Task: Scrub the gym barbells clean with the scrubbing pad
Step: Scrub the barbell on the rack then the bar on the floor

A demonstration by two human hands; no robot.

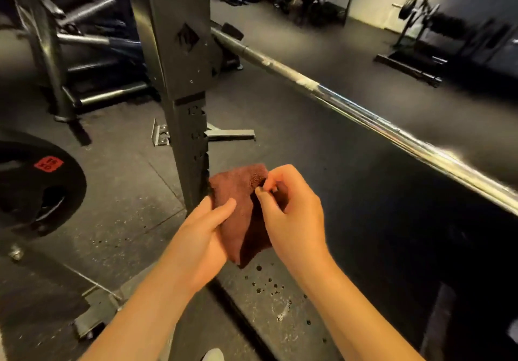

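Between the two hands, just before a black steel rack upright (179, 66), a folded maroon terry scrubbing pad (241, 217) is gripped at its left side by the left hand (200, 237) and pinched at its upper edge by the right hand (293, 215), with the long chrome steel barbell (364, 111) well apart, above and right of them.

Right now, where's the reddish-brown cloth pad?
Head view, lower centre: reddish-brown cloth pad held between left hand and right hand, beside the black metal rack upright.
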